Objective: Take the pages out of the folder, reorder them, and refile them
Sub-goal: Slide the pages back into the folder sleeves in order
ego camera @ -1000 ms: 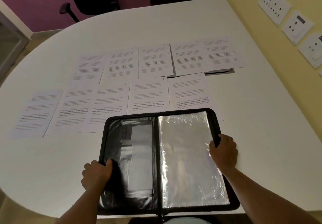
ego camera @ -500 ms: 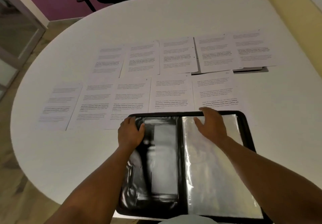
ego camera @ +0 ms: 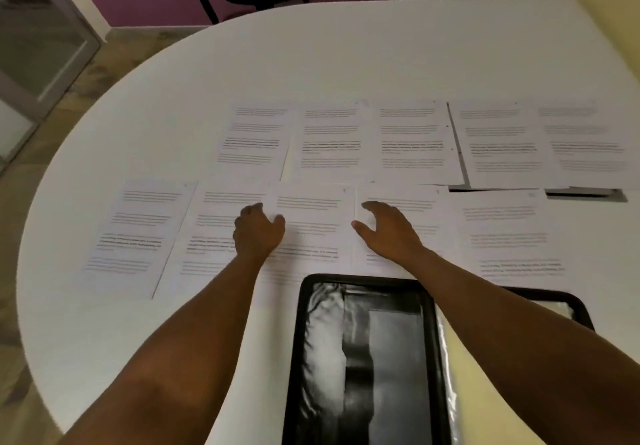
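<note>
White table (ego camera: 346, 64): both hands have left the open folder (ego camera: 363, 358) at 6 o'clock. Left hand (ego camera: 258, 233) and right hand (ego camera: 389, 233), loosely spread and empty, reach a centre page (ego camera: 311, 223); reordering begins.

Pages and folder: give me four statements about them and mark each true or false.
1. The folder lies open on the table. True.
2. All pages are stacked in one pile. False: they lie spread in two rows.
3. Both hands, left and right, are over the near row of pages. True.
4. The right hand grips the folder. False: it reaches over the pages, fingers spread, gripping nothing.
</note>
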Demonstrator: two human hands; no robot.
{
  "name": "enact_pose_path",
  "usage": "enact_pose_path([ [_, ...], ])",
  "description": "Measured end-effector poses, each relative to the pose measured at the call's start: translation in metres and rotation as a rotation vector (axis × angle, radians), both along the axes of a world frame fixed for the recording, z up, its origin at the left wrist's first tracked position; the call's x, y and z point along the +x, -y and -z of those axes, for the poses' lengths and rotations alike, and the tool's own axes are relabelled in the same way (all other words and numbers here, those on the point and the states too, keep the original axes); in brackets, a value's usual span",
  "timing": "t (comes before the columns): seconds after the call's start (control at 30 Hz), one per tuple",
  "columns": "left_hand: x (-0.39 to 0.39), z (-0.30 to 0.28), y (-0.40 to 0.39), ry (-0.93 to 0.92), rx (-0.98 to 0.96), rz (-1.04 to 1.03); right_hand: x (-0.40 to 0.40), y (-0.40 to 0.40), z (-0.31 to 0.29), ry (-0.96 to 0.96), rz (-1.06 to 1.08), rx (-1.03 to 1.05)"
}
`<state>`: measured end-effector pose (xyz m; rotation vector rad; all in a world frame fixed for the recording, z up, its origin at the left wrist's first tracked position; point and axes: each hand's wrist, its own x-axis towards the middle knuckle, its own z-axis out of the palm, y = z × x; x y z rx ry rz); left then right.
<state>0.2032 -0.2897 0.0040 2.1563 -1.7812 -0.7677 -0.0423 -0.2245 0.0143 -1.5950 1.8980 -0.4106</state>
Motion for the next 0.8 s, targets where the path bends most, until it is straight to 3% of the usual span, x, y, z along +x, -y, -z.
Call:
enact_pose_path([
  [0.13, 0.02, -0.006, 0.062, -0.032, -0.032, -0.077, 0.037, 0.06, -0.007, 0.202, 0.106, 0.01],
  [0.47, 0.074, 0.024, 0.217, 0.038, 0.004, -0.226, 0.124, 0.217, 0.033, 0.469, 0.447, 0.136],
  [0.63, 0.09, 0.047, 0.25, 0.146, 0.091, -0.312, 0.145, 0.259, 0.048, 0.535, 0.662, 0.186],
  [0.8, 0.096, 0.052, 0.272, 0.187, 0.129, -0.31, 0.155, 0.285, 0.053, 0.522, 0.624, 0.256],
])
